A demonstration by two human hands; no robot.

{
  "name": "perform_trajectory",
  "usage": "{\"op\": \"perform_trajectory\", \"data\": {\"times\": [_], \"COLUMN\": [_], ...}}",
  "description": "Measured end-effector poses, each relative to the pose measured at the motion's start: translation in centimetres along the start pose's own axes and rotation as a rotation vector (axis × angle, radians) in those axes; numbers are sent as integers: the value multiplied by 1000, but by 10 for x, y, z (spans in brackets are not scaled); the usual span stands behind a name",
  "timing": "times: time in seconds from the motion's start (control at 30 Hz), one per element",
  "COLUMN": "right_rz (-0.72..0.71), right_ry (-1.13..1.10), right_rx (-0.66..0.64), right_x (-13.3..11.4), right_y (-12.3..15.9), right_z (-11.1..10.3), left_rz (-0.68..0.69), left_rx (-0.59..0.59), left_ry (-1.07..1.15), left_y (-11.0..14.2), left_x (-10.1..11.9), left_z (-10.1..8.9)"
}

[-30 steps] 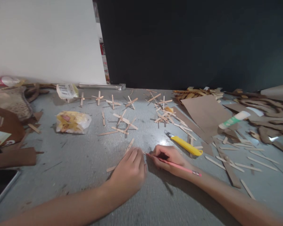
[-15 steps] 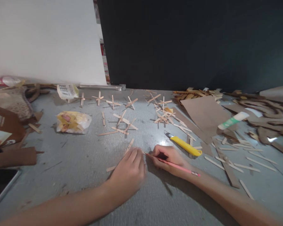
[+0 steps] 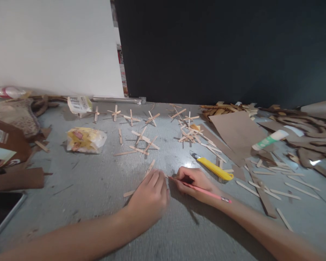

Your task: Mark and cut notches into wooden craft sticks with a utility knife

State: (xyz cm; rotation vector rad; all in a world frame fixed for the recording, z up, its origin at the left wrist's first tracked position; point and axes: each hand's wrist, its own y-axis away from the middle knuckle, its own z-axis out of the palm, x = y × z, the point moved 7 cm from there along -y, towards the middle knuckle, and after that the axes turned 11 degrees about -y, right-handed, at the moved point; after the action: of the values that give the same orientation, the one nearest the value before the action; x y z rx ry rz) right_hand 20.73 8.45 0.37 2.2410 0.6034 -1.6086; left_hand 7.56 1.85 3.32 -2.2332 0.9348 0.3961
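Note:
My left hand (image 3: 151, 192) is on the grey table, fingers close together and curled down over crossed wooden craft sticks (image 3: 150, 167). Stick ends poke out above and to the left of it; the rest lies hidden under the palm and fingers. Pinched in my right hand (image 3: 193, 180) is a pink pencil (image 3: 206, 192), its eraser end toward my forearm. The pencil's tip is beside my left fingertips, close to a small piece of stick that shows there. A yellow utility knife (image 3: 214, 168) lies just beyond my right hand.
Several crossed-stick pieces (image 3: 142, 137) stand and lie farther back. Loose sticks (image 3: 263, 173) and a glue tube (image 3: 270, 140) lie to the right by a cardboard sheet (image 3: 233, 132). At the left are a plastic packet (image 3: 85, 140) and a phone (image 3: 2, 212). Dark and white panels (image 3: 222, 50) rise behind.
The scene has shifted very slightly to the right in view. Both hands and the pencil stay in nearly the same place.

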Motion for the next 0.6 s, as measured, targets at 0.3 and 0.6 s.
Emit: {"op": "perform_trajectory", "data": {"times": [0.3, 0.6], "right_rz": [20, 14], "right_ry": [-35, -37], "right_rx": [-11, -12], "right_x": [-4, -2], "right_y": [-2, -2], "right_z": [1, 1], "left_rz": [-13, -1], "left_rx": [-11, -31], "left_ry": [-13, -9], "left_y": [-1, 0], "left_x": [-3, -1], "left_z": [-4, -1]}}
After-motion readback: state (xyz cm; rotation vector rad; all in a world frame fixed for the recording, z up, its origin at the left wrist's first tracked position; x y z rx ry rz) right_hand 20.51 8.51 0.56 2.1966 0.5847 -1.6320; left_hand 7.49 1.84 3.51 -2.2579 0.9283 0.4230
